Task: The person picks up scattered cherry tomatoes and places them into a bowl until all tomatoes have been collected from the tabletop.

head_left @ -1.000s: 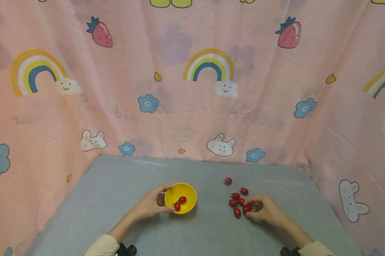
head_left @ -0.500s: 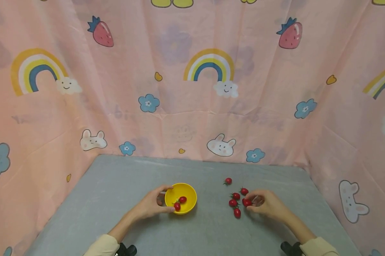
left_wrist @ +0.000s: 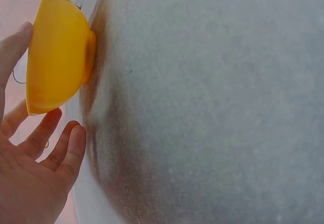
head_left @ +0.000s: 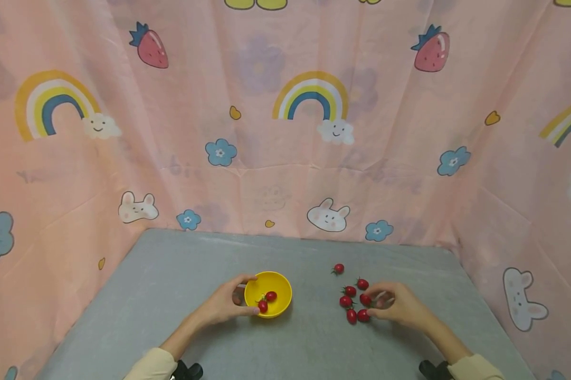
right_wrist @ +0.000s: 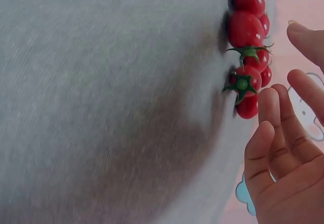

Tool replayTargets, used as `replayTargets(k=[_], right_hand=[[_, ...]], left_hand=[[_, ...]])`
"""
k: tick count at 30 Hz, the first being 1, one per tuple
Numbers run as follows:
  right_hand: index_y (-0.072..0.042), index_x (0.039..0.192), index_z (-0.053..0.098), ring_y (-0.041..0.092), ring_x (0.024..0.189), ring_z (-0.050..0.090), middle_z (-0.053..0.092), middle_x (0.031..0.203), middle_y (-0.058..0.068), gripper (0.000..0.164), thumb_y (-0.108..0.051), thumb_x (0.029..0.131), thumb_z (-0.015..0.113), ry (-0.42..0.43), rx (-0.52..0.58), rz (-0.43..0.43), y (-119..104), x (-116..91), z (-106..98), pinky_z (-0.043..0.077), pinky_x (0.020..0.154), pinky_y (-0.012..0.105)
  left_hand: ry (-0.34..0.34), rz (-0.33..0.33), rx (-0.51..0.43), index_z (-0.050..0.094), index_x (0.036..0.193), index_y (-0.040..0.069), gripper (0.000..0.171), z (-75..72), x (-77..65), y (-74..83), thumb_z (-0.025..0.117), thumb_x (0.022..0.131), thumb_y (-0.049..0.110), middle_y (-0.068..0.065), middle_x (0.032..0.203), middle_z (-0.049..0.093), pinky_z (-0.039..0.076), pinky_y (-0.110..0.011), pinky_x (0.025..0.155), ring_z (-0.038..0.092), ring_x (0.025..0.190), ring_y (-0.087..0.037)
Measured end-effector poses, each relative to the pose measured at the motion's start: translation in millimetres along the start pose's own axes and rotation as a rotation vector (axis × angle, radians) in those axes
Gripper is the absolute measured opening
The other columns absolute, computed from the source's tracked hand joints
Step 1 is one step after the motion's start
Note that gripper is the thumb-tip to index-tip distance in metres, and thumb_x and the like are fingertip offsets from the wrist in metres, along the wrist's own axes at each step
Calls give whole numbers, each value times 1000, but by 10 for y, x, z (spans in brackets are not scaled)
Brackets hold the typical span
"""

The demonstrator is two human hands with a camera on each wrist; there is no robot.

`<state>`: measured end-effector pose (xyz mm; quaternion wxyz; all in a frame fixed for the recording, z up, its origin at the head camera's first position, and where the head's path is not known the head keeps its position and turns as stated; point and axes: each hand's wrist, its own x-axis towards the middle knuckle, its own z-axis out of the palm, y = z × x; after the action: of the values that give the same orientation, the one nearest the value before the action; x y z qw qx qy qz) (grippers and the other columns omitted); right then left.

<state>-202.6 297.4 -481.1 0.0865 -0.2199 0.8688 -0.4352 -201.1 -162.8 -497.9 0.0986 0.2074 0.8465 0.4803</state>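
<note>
The right hand [head_left: 401, 306] is spread, thumb and forefinger parted, palm towards its wrist camera. At its nine o'clock, right at the fingertips, lie two red tomatoes: one by the forefinger [head_left: 365, 300], the other, slightly lower, by the thumb [head_left: 363, 315]. Whether either is being touched, I cannot tell. Past these, also around nine o'clock, three more sit close together, and another is near the forefinger at ten o'clock. A seventh lies apart from the group, farther out at ten o'clock.

Well across, also at nine o'clock, the left hand [head_left: 226, 303] pinches the rim of a yellow bowl [head_left: 282, 287] between thumb and fingers. The bowl stands upright at that hand's three o'clock, with two tomatoes inside. Everything rests on a grey table [head_left: 309, 343]. At twelve o'clock hangs a pink curtain [head_left: 385, 184] printed with rainbows, rabbits and flowers.
</note>
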Motion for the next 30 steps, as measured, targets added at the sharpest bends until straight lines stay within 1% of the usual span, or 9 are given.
replayTargets(k=[2, 5, 8, 12, 17, 20, 25, 27, 30], right_hand=[[1, 115, 69, 29, 86, 66, 69, 109, 17, 40, -14, 82, 86, 3, 9, 3, 12, -18, -7, 56, 69, 31], [2, 118, 69, 27, 85, 67, 69, 110, 17, 43, -15, 83, 86, 10, 14, -2, 29, -54, -20, 55, 70, 31], [2, 119, 68, 25, 83, 67, 68, 111, 18, 45, -16, 82, 86, 3, 24, -25, 34, -87, -27, 55, 69, 31], [2, 121, 67, 26, 82, 66, 67, 112, 18, 47, -14, 81, 87, -47, 64, -32, 23, -119, -15, 56, 69, 32], [2, 125, 66, 29, 84, 65, 66, 114, 17, 49, -14, 83, 86, -91, 88, 1, 4, -150, 34, 55, 69, 31], [1, 125, 66, 27, 83, 65, 66, 114, 16, 50, -15, 83, 86, -88, 66, 9, -1, -156, 66, 54, 69, 31], [0, 122, 69, 18, 78, 64, 67, 108, 12, 49, -18, 80, 88, -77, 0, 33, 3, -133, 120, 54, 68, 30], [-1, 117, 70, 15, 75, 63, 68, 103, 9, 46, -19, 79, 89, -74, -24, 37, 6, -117, 146, 53, 66, 29], [-4, 109, 72, 12, 71, 62, 69, 96, 4, 35, -16, 80, 87, -77, -47, 31, 9, -92, 183, 53, 62, 28]], left_hand=[[-2, 3, -13, 52, 144, 8, 71, 0, -4, 6, 86, 84, 25, -16, 143, 52, 55, -41, 87, 60, 114, -32], [0, 2, -28, 51, 145, 9, 72, -2, -11, 15, 87, 84, 24, -16, 143, 51, 55, -42, 87, 60, 114, -32], [0, 2, -33, 51, 145, 9, 72, -5, -14, 19, 87, 84, 23, -16, 143, 51, 55, -42, 88, 60, 114, -31], [-2, 8, -41, 51, 145, 8, 71, -3, -11, 14, 86, 85, 21, -16, 144, 51, 54, -42, 88, 59, 115, -32], [-2, -10, -13, 51, 145, 9, 70, 5, 0, -8, 85, 86, 25, -13, 144, 51, 54, -36, 88, 59, 115, -30], [-4, -20, 0, 52, 145, 10, 69, 3, 1, -21, 85, 86, 26, -13, 144, 51, 54, -33, 86, 59, 113, -29], [-5, -32, 0, 52, 145, 11, 70, -1, -5, -10, 85, 86, 27, -12, 144, 52, 54, -31, 85, 59, 111, -28], [-4, -29, -1, 52, 145, 10, 69, 4, -4, -2, 85, 86, 27, -12, 144, 52, 54, -31, 84, 60, 111, -28], [-4, -18, -1, 52, 144, 9, 69, 14, -2, 1, 85, 86, 27, -14, 144, 51, 55, -33, 84, 60, 112, -30]])
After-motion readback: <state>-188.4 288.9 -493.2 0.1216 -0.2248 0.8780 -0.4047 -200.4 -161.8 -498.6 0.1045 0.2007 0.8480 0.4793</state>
